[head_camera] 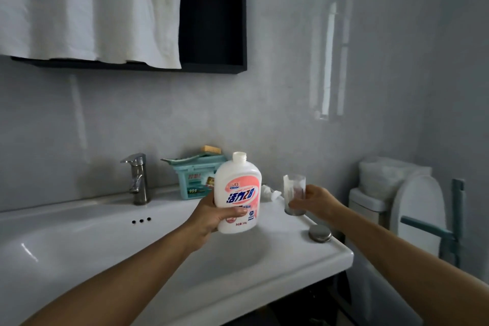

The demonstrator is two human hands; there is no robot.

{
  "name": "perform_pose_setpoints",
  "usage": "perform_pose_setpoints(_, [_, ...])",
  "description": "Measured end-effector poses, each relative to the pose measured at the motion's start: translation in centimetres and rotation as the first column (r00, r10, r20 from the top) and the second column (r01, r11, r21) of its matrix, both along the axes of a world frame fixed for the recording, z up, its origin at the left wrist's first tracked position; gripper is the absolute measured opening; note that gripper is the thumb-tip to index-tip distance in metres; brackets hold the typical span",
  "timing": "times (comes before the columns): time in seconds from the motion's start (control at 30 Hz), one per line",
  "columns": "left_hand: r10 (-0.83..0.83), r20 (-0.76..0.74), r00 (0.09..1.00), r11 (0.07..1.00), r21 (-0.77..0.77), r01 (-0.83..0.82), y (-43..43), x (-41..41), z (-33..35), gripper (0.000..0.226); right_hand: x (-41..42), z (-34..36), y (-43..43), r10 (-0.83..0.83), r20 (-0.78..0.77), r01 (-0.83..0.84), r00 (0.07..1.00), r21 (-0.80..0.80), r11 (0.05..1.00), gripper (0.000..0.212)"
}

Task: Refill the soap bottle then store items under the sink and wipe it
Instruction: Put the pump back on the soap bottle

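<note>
- While it hangs over the sink (79, 233), the refill (236, 193) is upright and uncapped; left hand (211, 216) wraps it, thumb across the label.
- Glass (294, 193): on the sink's right ledge; right hand (315, 200) grips it, fingers curled round its side.
- Pump (271, 192): lying between refill and glass.
- Tap (137, 180), teal box (195, 180): back ledge.

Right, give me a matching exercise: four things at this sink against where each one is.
1. white plastic bottle with pink label
2. clear glass cup
3. steel tap
4. teal plastic box

A. by the wall, right of the tap
B. in the left hand
C. at the basin's back edge
D. in the right hand

Pairs: 1-B, 2-D, 3-C, 4-A
</note>
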State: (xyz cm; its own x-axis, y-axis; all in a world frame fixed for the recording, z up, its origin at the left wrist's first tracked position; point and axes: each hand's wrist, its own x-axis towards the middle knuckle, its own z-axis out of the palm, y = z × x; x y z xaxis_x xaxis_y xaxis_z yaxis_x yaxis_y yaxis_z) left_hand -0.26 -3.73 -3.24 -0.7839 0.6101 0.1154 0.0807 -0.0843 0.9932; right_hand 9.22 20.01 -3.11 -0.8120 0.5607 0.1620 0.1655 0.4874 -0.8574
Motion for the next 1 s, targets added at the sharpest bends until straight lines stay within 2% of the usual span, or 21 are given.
perform_pose_setpoints(0.17, [-0.006, 0.008, 1.0, 1.0, -0.001, 0.006, 0.3, -0.1, -0.7, 0.042, 0.1, -1.5, 0.9, -0.055, 0.145, 0.038, 0.988, 0.121, 0.992, 0.026])
perform_pose_setpoints(0.47, [0.01, 0.035, 0.999, 1.0, -0.02, -0.01, 0.3, -0.3, -2.2, 0.039, -0.8, -3.7, 2.2, -0.051, 0.215, 0.011, 0.975, 0.182, 0.983, 0.038])
perform_pose_setpoints(0.57, [0.019, 0.037, 0.999, 1.0, -0.017, -0.018, 0.2, -0.6, -2.5, 0.04, -0.8, -4.0, 2.4, -0.055, 0.24, 0.007, 0.969, 0.197, 0.98, 0.049])
perform_pose_setpoints(0.73, [0.02, 0.038, 0.999, 1.0, -0.003, -0.02, -0.1, -0.8, -2.6, 0.039, -0.7, -3.9, 2.3, -0.034, 0.269, -0.019, 0.963, 0.192, 0.981, 0.081])
perform_pose_setpoints(0.8, [0.016, 0.036, 0.999, 1.0, 0.004, -0.016, -0.2, -0.9, -2.4, 0.038, -0.2, -3.4, 1.9, -0.001, 0.264, -0.046, 0.964, 0.174, 0.984, 0.083])
perform_pose_setpoints(0.87, [0.025, 0.039, 0.999, 1.0, 0.012, -0.025, -0.4, -1.2, -2.2, 0.038, 0.0, -2.5, 1.8, 0.029, 0.223, -0.055, 0.974, 0.111, 0.992, 0.076])
perform_pose_setpoints(1.0, [0.041, 0.045, 0.998, 0.999, 0.031, -0.043, -0.7, -2.1, -1.7, 0.038, -0.3, 0.4, 2.5, -0.032, 0.101, 0.039, 0.994, -0.066, 0.997, 0.07])
